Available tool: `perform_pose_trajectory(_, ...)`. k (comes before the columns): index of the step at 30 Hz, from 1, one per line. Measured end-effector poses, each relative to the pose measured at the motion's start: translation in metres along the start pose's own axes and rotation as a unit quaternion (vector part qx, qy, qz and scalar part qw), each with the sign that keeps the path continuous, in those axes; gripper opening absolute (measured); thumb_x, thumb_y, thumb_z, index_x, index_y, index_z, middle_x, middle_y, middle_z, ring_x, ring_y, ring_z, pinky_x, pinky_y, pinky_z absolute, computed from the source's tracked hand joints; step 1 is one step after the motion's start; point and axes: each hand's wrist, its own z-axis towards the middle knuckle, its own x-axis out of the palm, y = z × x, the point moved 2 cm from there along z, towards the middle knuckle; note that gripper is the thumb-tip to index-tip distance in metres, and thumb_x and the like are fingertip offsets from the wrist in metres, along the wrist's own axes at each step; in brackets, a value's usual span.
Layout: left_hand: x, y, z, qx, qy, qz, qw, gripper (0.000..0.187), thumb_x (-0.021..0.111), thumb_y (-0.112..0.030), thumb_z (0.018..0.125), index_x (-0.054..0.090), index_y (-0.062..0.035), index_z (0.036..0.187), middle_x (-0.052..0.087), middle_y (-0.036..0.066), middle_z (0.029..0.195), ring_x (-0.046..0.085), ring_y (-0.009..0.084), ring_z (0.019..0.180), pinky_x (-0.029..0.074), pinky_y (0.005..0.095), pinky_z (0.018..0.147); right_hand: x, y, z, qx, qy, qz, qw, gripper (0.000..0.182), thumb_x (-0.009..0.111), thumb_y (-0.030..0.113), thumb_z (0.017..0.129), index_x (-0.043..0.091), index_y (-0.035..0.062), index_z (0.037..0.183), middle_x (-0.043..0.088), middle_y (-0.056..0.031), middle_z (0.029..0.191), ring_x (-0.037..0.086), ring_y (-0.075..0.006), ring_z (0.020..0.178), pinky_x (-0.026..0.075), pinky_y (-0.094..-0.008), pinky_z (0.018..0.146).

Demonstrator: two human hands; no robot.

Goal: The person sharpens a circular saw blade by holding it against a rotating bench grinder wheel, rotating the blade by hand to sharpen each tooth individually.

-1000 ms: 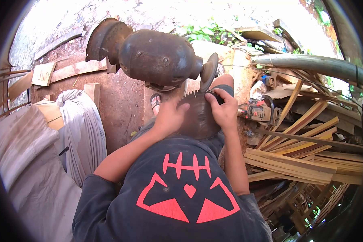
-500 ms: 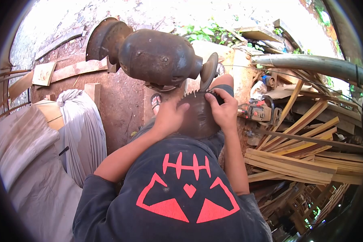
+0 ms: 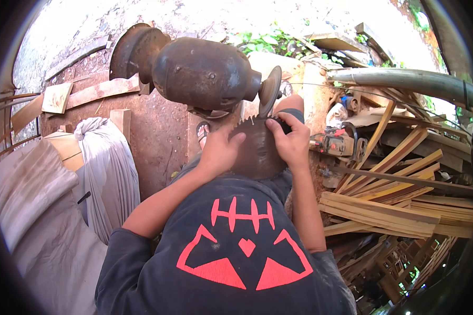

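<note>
A dark circular saw blade (image 3: 255, 152) with a toothed rim lies against my lap, teeth facing away from me. My left hand (image 3: 220, 149) grips its left side, with the thumb on the face and the fingers hidden behind. On the right edge, near the top, my right hand (image 3: 291, 137) pinches the blade between thumb and fingers. Just beyond the top teeth stands a thin grinding wheel (image 3: 270, 92), touching or nearly touching the rim. It is mounted on the shaft of a rusty bench grinder motor (image 3: 205, 71), which carries a wide flared disc (image 3: 126, 52) at its far left end.
Right of my legs lies an orange and grey chainsaw (image 3: 333, 143), beside piled wooden strips (image 3: 378, 212). A thick metal pipe (image 3: 399, 79) crosses above them. Grey cloth (image 3: 108, 168) drapes over something at left, near boards (image 3: 100, 92) on the dirt ground.
Both hands keep their hold on the saw blade, with hardly any movement. The grinder appears slightly further left in view.
</note>
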Motion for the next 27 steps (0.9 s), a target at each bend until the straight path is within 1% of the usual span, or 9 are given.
perform_pose_trajectory(5, -0.003, -0.019, -0.008, -0.028, 0.016, -0.024, 0.999, 0.034, 0.068, -0.025, 0.1, 0.068, 0.0074, 0.11, 0.07, 0.019, 0.082, 0.064, 0.0224, 0.075, 0.05, 0.0382, 0.074, -0.006, 0.01, 0.004, 0.0, 0.039, -0.031, 0.999, 0.034, 0.082, 0.025, 0.085, 0.077, -0.0021, 0.105, 0.076, -0.0243, 0.094, 0.075, -0.0371, 0.087, 0.057, -0.0413, 0.082)
perform_pose_trajectory(8, 0.001, -0.012, -0.009, -0.032, 0.033, -0.03, 0.998, 0.038, 0.068, -0.024, 0.098, 0.068, 0.0101, 0.115, 0.075, 0.028, 0.097, 0.074, 0.0368, 0.09, 0.054, 0.0442, 0.083, -0.008, 0.015, 0.007, -0.001, 0.073, -0.068, 0.995, 0.033, 0.081, 0.024, 0.085, 0.074, -0.0011, 0.105, 0.075, -0.0246, 0.093, 0.074, -0.0395, 0.088, 0.056, -0.0438, 0.082)
perform_pose_trajectory(12, 0.001, -0.005, -0.01, -0.043, 0.052, -0.006, 0.998, 0.039, 0.068, -0.024, 0.098, 0.068, 0.0088, 0.118, 0.075, 0.027, 0.1, 0.075, 0.0363, 0.093, 0.055, 0.0429, 0.086, -0.006, 0.011, 0.01, -0.053, 0.089, -0.089, 0.991, 0.033, 0.081, 0.022, 0.085, 0.068, -0.0009, 0.105, 0.073, -0.0252, 0.094, 0.072, -0.0425, 0.091, 0.055, -0.0467, 0.085)
perform_pose_trajectory(14, 0.0, -0.01, -0.012, -0.036, 0.039, -0.025, 0.998, 0.039, 0.068, -0.024, 0.097, 0.068, 0.0084, 0.119, 0.076, 0.027, 0.101, 0.075, 0.0362, 0.095, 0.055, 0.0428, 0.087, -0.004, 0.007, 0.013, -0.055, 0.094, -0.078, 0.991, 0.034, 0.082, 0.022, 0.084, 0.066, -0.0018, 0.104, 0.073, -0.0251, 0.095, 0.072, -0.0428, 0.092, 0.055, -0.0468, 0.085)
perform_pose_trajectory(17, -0.002, -0.016, -0.014, -0.075, 0.049, -0.034, 0.995, 0.038, 0.068, -0.023, 0.097, 0.068, 0.0078, 0.119, 0.076, 0.026, 0.103, 0.075, 0.0366, 0.097, 0.055, 0.0424, 0.088, -0.004, 0.007, 0.017, -0.054, 0.107, -0.071, 0.99, 0.035, 0.083, 0.021, 0.083, 0.066, -0.0031, 0.102, 0.073, -0.0249, 0.095, 0.072, -0.043, 0.093, 0.055, -0.0464, 0.086)
perform_pose_trajectory(20, 0.006, 0.002, -0.012, -0.039, 0.033, -0.067, 0.996, 0.037, 0.068, -0.023, 0.097, 0.068, 0.0075, 0.119, 0.076, 0.026, 0.104, 0.074, 0.0362, 0.099, 0.055, 0.0425, 0.089, -0.003, 0.008, 0.02, -0.052, 0.113, -0.068, 0.99, 0.035, 0.084, 0.021, 0.083, 0.066, -0.0035, 0.1, 0.074, -0.0245, 0.094, 0.072, -0.0425, 0.092, 0.055, -0.0455, 0.085)
perform_pose_trajectory(23, 0.004, -0.004, -0.013, -0.037, 0.021, -0.055, 0.998, 0.037, 0.068, -0.022, 0.097, 0.068, 0.0074, 0.119, 0.075, 0.026, 0.105, 0.074, 0.037, 0.101, 0.054, 0.0434, 0.089, -0.003, 0.012, 0.023, -0.055, 0.112, -0.064, 0.99, 0.034, 0.084, 0.02, 0.082, 0.066, -0.0036, 0.099, 0.074, -0.0243, 0.094, 0.073, -0.0416, 0.093, 0.056, -0.0447, 0.085)
perform_pose_trajectory(26, 0.0, -0.014, -0.013, -0.047, 0.016, -0.036, 0.998, 0.031, 0.069, -0.02, 0.099, 0.067, 0.0061, 0.116, 0.074, 0.023, 0.098, 0.072, 0.0329, 0.092, 0.052, 0.0423, 0.085, -0.003, 0.013, 0.025, -0.054, 0.113, -0.065, 0.99, 0.034, 0.084, 0.02, 0.082, 0.067, -0.0039, 0.099, 0.074, -0.0243, 0.094, 0.073, -0.0408, 0.094, 0.056, -0.0443, 0.086)
perform_pose_trajectory(27, 0.001, -0.015, -0.012, -0.041, 0.017, -0.028, 0.999, 0.031, 0.069, -0.02, 0.099, 0.066, 0.0061, 0.116, 0.074, 0.023, 0.098, 0.072, 0.0335, 0.092, 0.052, 0.0424, 0.085, -0.003, 0.013, 0.026, -0.053, 0.114, -0.067, 0.99, 0.034, 0.084, 0.02, 0.082, 0.067, -0.004, 0.099, 0.074, -0.0243, 0.095, 0.074, -0.0406, 0.094, 0.056, -0.0442, 0.086)
